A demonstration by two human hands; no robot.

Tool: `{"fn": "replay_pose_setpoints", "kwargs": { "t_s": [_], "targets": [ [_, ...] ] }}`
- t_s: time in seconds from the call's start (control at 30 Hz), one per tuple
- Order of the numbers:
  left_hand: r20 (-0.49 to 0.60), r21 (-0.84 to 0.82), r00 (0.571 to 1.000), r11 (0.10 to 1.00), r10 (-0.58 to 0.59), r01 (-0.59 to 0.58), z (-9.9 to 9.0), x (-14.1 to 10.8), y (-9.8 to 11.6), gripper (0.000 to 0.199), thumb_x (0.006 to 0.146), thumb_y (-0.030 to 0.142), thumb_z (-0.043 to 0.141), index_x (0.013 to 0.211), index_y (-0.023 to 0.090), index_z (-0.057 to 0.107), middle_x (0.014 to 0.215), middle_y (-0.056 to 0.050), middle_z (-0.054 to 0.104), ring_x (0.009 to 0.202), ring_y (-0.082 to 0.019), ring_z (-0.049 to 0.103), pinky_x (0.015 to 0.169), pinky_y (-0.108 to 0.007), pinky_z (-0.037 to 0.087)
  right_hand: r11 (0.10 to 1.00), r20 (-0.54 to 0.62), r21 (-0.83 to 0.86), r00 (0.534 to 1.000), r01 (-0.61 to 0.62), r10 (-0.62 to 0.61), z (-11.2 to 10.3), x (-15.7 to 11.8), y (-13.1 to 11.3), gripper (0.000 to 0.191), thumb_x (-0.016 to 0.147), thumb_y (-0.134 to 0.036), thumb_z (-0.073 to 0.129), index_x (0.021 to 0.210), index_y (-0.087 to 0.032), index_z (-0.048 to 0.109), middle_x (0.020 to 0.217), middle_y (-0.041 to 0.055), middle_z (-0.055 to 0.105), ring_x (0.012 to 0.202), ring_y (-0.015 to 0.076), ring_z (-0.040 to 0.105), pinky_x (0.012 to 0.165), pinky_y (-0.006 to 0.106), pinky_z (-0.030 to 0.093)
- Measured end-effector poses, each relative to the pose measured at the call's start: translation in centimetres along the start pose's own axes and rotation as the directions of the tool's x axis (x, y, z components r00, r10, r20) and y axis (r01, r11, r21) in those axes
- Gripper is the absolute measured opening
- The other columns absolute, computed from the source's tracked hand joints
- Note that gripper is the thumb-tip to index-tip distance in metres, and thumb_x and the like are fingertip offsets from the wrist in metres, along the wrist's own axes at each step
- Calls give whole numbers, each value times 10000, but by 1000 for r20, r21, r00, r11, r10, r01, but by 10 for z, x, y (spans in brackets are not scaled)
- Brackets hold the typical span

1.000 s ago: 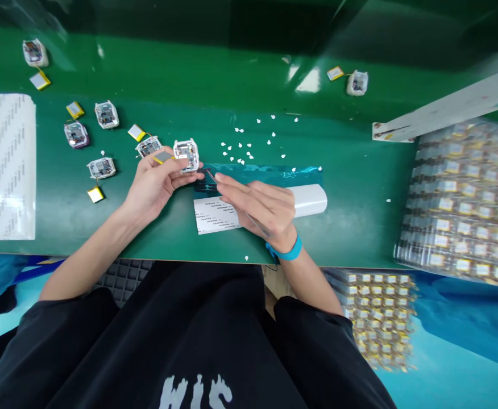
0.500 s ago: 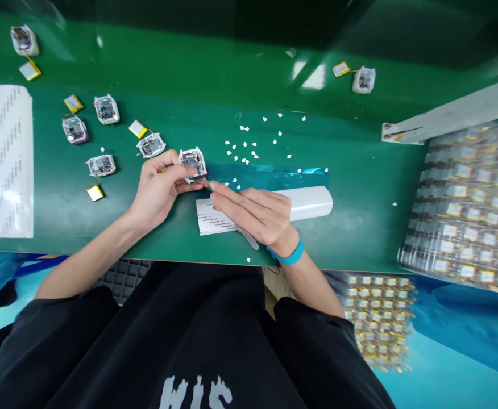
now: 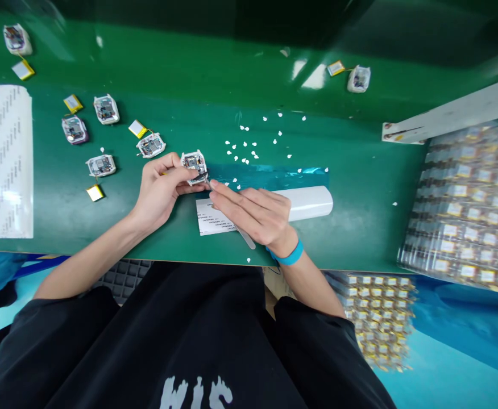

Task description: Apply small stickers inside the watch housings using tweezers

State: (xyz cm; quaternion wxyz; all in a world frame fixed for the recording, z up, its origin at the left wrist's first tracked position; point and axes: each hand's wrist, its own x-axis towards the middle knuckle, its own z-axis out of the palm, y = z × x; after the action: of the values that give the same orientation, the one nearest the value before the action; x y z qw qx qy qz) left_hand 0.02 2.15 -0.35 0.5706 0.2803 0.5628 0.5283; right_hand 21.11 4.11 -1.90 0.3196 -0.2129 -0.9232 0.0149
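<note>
My left hand [image 3: 160, 184] grips a white watch case [image 3: 193, 163] with its circuit board facing up, the thumb lying over its lower part. In my right hand [image 3: 260, 213] is a pair of metal tweezers [image 3: 247, 238], pinched between thumb and fingers. Their tip meets the lower right edge of the case; what it touches there is too small to make out. Below the right hand lies a printed white backing sheet [image 3: 215, 218], its right part curled into a roll [image 3: 312, 203]. A blue film strip [image 3: 266, 177] lies just beyond it.
Small white tabs [image 3: 244, 144] are scattered beyond my hands. Several open watch cases [image 3: 102, 165] with yellow-edged batteries [image 3: 95, 192] lie to the left, another case [image 3: 359, 79] at the back right. Stacked clear trays [image 3: 462, 210] stand at right, a printed white sheet [image 3: 10, 165] at far left.
The watch case in my left hand has shifted very slightly right and down, and the tweezers have tilted a little. At the back, the far left and far right cases with batteries have slid left.
</note>
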Motion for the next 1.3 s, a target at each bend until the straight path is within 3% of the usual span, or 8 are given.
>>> {"fn": "replay_pose_setpoints", "kwargs": {
  "t_s": [0.17, 0.37, 0.53, 0.7, 0.93, 1.13, 1.23, 1.3],
  "targets": [
    [-21, 47, 999, 998, 41, -40, -1, -1, -3, 264, 740, 185, 717, 648, 197, 470, 722, 22, 624, 744, -141, 689, 742, -314, 658, 994, 103, 87, 993, -66, 57, 0, -3, 0, 350, 1040, -228, 597, 1339, -372, 708, 1385, -30, 717, 740, 130, 701, 550, 320, 499],
    [-44, 70, 998, 997, 42, -39, 1, -2, -3, 271, 733, 199, 721, 637, 200, 468, 720, 20, 628, 739, -150, 684, 757, -339, 659, 1000, 135, 21, 991, -6, 3, -2, -1, -1, 316, 1056, -225, 555, 1284, -343, 738, 1376, -25, 714, 729, 124, 707, 556, 305, 503],
    [-41, -44, 998, 998, 38, -40, 2, -3, -3, 252, 730, 151, 754, 629, 194, 527, 685, 35, 630, 689, -126, 667, 758, -326, 665, 994, 69, -78, 996, 70, -64, -1, 2, -2, 291, 1059, -207, 542, 1221, -303, 764, 1340, -12, 738, 723, 120, 702, 532, 307, 481],
    [-52, -33, 998, 999, 33, -35, 3, -3, -5, 192, 755, 182, 843, 723, 191, 654, 725, 33, 697, 680, -115, 692, 754, -280, 669, 994, 87, -104, 996, 15, -6, 2, 3, 0, 278, 1055, -203, 557, 1210, -299, 768, 1292, -19, 762, 692, 124, 682, 557, 310, 506],
    [-30, 16, 995, 995, 96, -95, 1, 0, -6, 217, 772, 229, 902, 814, 179, 695, 746, 25, 737, 625, -117, 732, 688, -240, 672, 985, -146, -149, 983, 86, -108, 3, 6, 0, 199, 979, -164, 693, 1154, -212, 773, 1264, 38, 786, 674, 118, 643, 534, 300, 476],
    [-12, -14, 996, 996, 90, -90, -7, 5, -3, 317, 685, 322, 978, 838, 178, 741, 773, 24, 772, 694, -128, 781, 722, -207, 676, 986, -92, -164, 994, 42, -58, 4, 5, 3, 230, 1028, -175, 625, 1225, -214, 737, 1275, 24, 790, 705, 102, 637, 573, 269, 496],
    [0, 10, 988, 988, 154, -154, -14, 10, -1, 321, 657, 325, 992, 863, 202, 779, 787, 40, 792, 682, -106, 774, 703, -174, 664, 976, -92, -214, 994, 33, -54, 3, 5, 6, 219, 1043, -185, 603, 1219, -204, 733, 1272, 28, 794, 710, 96, 632, 577, 262, 497],
    [7, 113, 962, 955, 274, -273, -22, 23, 4, 304, 680, 306, 981, 901, 226, 787, 780, 66, 792, 623, -89, 746, 645, -183, 658, 969, -111, -245, 991, 41, -70, 2, 6, 7, 217, 1046, -177, 598, 1218, -199, 729, 1273, 28, 795, 705, 93, 624, 574, 260, 498]
  ]
}}
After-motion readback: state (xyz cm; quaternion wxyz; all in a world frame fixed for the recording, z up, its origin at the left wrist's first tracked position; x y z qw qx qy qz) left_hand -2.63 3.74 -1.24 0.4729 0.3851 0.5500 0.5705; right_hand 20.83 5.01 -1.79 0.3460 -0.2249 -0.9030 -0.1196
